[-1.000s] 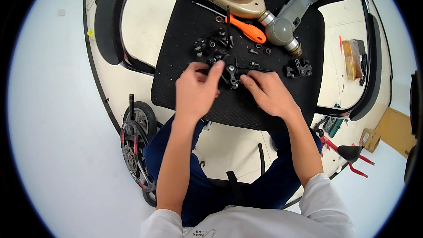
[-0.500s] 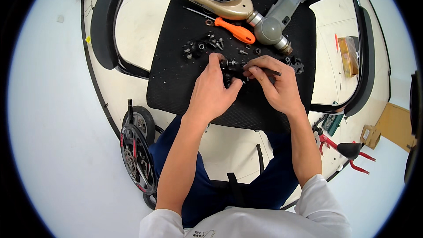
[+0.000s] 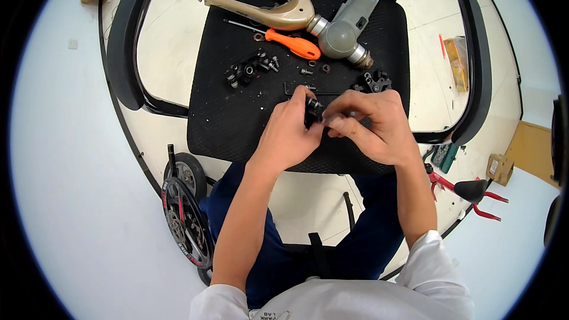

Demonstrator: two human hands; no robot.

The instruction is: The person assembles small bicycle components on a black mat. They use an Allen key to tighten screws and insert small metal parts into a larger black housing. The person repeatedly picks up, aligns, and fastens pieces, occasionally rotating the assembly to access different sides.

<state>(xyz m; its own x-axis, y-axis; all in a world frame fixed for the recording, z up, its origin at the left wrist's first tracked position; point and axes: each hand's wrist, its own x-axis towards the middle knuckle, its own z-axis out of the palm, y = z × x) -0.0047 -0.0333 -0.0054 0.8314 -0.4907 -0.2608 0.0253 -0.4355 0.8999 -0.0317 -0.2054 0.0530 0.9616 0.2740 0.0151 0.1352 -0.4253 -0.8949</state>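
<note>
Head view: left hand [image 3: 287,133] and right hand [image 3: 379,127] meet at a small black part [image 3: 313,108] over a chair seat [image 3: 220,127]

The left grip pinches the black part between thumb and fingers, which hide much of it. The part is over the near half of the seat; whether it touches the fabric, I cannot tell. The right grip is drawn together, thumb and forefinger at the right side of the part; they are blurred, and I cannot tell what they pinch, if anything.

Just beyond the right hand's knuckles lies a second black part [image 3: 374,80]. An L-shaped hex key [image 3: 323,93] lies on the seat beyond both hands, its long arm running rightward. Farther up are a silver bolt [image 3: 306,72] and a small dark nut [image 3: 325,69]. To the left sits a cluster of black parts [image 3: 248,71], well apart from the hands.

Behind these, an orange-handled screwdriver [image 3: 294,45] lies slantwise beside a tan fork [image 3: 296,12], which is joined through a silver collar to a grey rounded piece [image 3: 338,40].

On the floor, wheels [image 3: 188,172] stand to the person's left; a cardboard box [image 3: 501,169] and a red frame with a black saddle [image 3: 470,191] are to the right.
</note>
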